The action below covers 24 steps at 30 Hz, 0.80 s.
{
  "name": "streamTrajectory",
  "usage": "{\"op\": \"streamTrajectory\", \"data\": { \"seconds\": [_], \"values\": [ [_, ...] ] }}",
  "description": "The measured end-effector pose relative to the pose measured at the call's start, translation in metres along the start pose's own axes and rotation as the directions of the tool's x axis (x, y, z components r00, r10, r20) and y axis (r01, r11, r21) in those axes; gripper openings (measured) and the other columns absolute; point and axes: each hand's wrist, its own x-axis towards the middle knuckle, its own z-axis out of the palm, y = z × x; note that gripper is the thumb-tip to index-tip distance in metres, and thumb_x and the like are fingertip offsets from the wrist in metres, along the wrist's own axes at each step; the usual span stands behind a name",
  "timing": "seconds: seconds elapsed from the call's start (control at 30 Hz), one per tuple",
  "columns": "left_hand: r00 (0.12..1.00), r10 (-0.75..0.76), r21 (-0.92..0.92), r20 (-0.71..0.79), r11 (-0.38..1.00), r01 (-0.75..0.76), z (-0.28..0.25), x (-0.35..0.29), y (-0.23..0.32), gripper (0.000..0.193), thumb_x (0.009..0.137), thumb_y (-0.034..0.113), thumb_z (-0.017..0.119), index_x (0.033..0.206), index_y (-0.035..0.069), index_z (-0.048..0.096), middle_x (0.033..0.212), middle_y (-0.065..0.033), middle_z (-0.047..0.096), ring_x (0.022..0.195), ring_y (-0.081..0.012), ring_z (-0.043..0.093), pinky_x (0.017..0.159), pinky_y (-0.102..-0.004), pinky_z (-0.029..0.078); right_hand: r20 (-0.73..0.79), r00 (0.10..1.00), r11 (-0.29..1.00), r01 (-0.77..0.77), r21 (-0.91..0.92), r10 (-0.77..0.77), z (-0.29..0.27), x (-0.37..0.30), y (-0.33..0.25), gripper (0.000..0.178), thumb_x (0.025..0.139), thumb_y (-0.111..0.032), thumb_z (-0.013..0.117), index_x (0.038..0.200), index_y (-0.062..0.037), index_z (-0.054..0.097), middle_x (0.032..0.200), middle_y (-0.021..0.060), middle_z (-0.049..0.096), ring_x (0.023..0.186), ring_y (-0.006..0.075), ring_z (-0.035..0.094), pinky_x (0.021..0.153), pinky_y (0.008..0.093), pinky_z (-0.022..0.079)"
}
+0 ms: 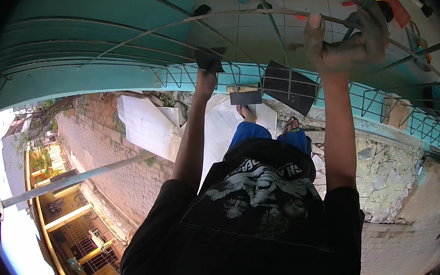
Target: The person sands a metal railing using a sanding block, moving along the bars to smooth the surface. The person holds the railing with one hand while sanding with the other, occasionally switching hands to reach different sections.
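I look down my own black T-shirt, blue shorts and sandals. Both arms reach out to a long steel rebar cage lying along a teal ledge. My left hand is closed around a small dark flat piece at the cage's near end. My right hand, dirty or gloved, grips a thin curved steel rod where it crosses other bars; a dark tool may sit in the same grip, but I cannot tell for sure. Two dark square plates lean against the cage between my hands.
White slabs lie below the ledge over brick paving. A grey pole slants across at the left. Red and teal tools lie on the tiled floor beyond the cage. Broken stone is at the right.
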Motion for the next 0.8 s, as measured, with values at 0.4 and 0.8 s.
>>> {"op": "streamTrajectory", "data": {
  "seconds": [0.4,0.8],
  "values": [
    [0.997,0.032,-0.009,0.076,0.999,-0.031,-0.004,0.007,-0.012,0.029,0.097,0.012,0.049,0.122,-0.001,0.054,0.112,-0.0095,0.062,0.102,-0.0182,0.055,0.092,-0.0329,0.044,0.071,0.988,0.990,0.140,-0.033,-0.137,-0.005,0.005,0.006,0.052,0.079,-0.037,0.074,0.110,-0.0043,0.050,0.111,0.0221,0.059,0.099,0.0312,0.059,0.087,0.0410,0.047],
    [0.997,-0.030,-0.068,0.066,0.997,0.034,-0.013,0.011,-0.018,0.029,0.096,0.016,0.052,0.119,-0.001,0.057,0.112,-0.0075,0.061,0.101,-0.0164,0.054,0.093,-0.0311,0.042,0.092,0.994,0.990,0.070,-0.126,-0.058,-0.003,0.009,-0.010,0.056,0.072,-0.044,0.078,0.102,-0.0062,0.049,0.104,0.0148,0.066,0.097,0.0187,0.058,0.088,0.0336,0.027]
  ]
}}
